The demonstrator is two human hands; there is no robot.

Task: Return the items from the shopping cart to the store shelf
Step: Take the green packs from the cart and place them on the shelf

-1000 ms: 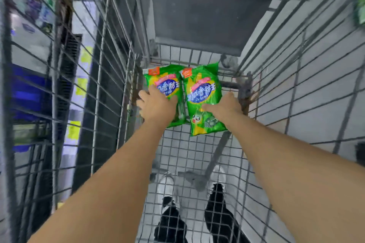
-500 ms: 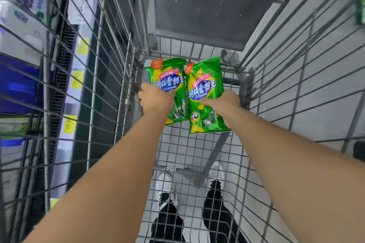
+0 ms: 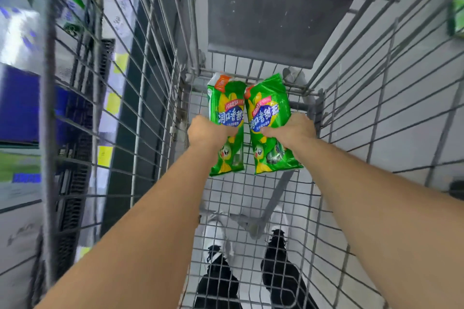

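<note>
While both arms reach down into the cart (image 3: 155, 98), each hand grips one green packet. The left hand (image 3: 208, 132) is wrapped around the left packet (image 3: 227, 118) at its middle, fingers curled across the front. The right hand (image 3: 292, 129) clasps the right packet (image 3: 270, 118) the same way, thumb lying across the printed face. The two packets stand nearly upright, side by side, their inner edges almost touching, their lower ends above the wire floor; whether they rest on it cannot be told. They sit near the far end of the cart, below a grey flap (image 3: 276, 22). Through the mesh floor the person's black-and-white shoes (image 3: 218, 266) show on pale tiles. To the left, beyond the cart wall, a shelf (image 3: 25, 103) with blurred goods and yellow tags (image 3: 113, 103) runs alongside.
</note>
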